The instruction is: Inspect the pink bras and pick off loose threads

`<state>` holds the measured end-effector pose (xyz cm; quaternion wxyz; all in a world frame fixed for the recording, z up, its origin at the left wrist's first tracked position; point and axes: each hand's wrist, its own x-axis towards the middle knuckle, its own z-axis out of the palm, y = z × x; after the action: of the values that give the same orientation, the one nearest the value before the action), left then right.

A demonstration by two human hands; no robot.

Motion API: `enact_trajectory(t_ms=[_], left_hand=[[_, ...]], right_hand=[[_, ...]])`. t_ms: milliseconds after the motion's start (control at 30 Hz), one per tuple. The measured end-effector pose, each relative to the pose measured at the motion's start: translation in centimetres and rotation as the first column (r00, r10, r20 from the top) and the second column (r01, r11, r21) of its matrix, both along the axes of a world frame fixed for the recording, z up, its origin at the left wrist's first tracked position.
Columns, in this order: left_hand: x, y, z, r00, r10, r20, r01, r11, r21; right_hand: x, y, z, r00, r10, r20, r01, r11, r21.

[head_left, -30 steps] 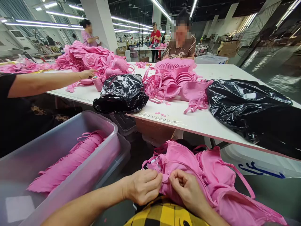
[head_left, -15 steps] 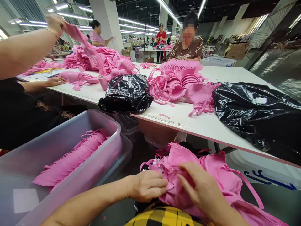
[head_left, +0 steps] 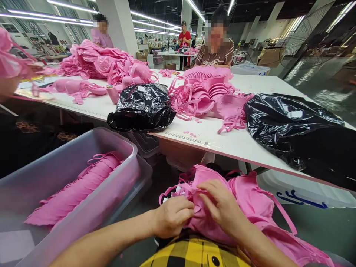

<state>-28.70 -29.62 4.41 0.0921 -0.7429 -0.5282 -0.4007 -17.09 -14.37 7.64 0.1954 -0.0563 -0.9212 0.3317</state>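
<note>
I'm seeing the table's (head_left: 230,144) near edge running across in front of both hands, slanting down to the right. The tub's (head_left: 111,196) rim is bounding the left side, and a dark gap is showing between the tub and the bras (head_left: 247,196). To the right, open floor is showing past the bras, below a clear bin (head_left: 314,189). On the tabletop, a bare strip is lying along the near edge, between the small bag (head_left: 144,105) and the big bag (head_left: 300,129), with a tape (head_left: 183,137) and pink scraps on it.

Both black bags are hanging over the edge. A stack (head_left: 205,92) of pink bras is standing between them, and a heap (head_left: 97,61) is rising farther left, with a spool (head_left: 112,94) nearer me. A co-worker (head_left: 27,137) is reaching in from the left, hand blurred; a person (head_left: 214,55) is sitting across the table. Inside the tub, a pink row (head_left: 80,185) is lying aslant.

The bras are resting on the lap, beneath my hands. My left hand (head_left: 175,217) is closing thumb and fingers on their pink cloth. My right hand (head_left: 222,209) is holding thumb and fingers apart, fingertips touching the cloth without pinching it.
</note>
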Motion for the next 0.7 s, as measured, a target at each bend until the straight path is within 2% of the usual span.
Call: enact_trajectory(t_ms=[67,200,300,433,567,633,700], left_hand=[[-0.1,-0.1,-0.3,1.0,0.012,0.016,-0.012,1.0,-0.004],[-0.2,-0.1,-0.6,1.0,-0.009,0.013,0.009,1.0,0.008],[-0.2,-0.2,-0.4,1.0,-0.015,-0.022,0.016,1.0,0.014],[-0.2,-0.5,0.3,0.995,-0.016,-0.1,0.019,0.999,0.027],[-0.1,0.1,0.7,0.975,-0.065,-0.212,0.068,0.998,0.006],[0.2,0.7,0.5,0.983,-0.048,-0.176,0.052,0.998,0.021],[0.5,1.0,0.1,0.996,0.018,-0.084,-0.015,0.999,0.037]], right_hand=[[1.3,-0.2,0.1,0.998,-0.041,-0.041,0.041,0.999,0.004],[2.6,-0.8,-0.5,0.967,-0.04,0.25,0.063,0.994,-0.085],[2.3,-1.1,-1.4,0.94,-0.063,0.334,0.093,0.993,-0.074],[1.9,-1.4,-1.9,0.966,-0.046,0.254,0.069,0.994,-0.08],[1.8,-2.0,-1.7,0.992,-0.021,0.123,0.032,0.996,-0.087],[1.8,-2.0,-1.4,0.997,-0.021,0.078,0.028,0.996,-0.089],[1.9,-1.7,-1.0,0.997,-0.029,0.078,0.037,0.993,-0.108]])
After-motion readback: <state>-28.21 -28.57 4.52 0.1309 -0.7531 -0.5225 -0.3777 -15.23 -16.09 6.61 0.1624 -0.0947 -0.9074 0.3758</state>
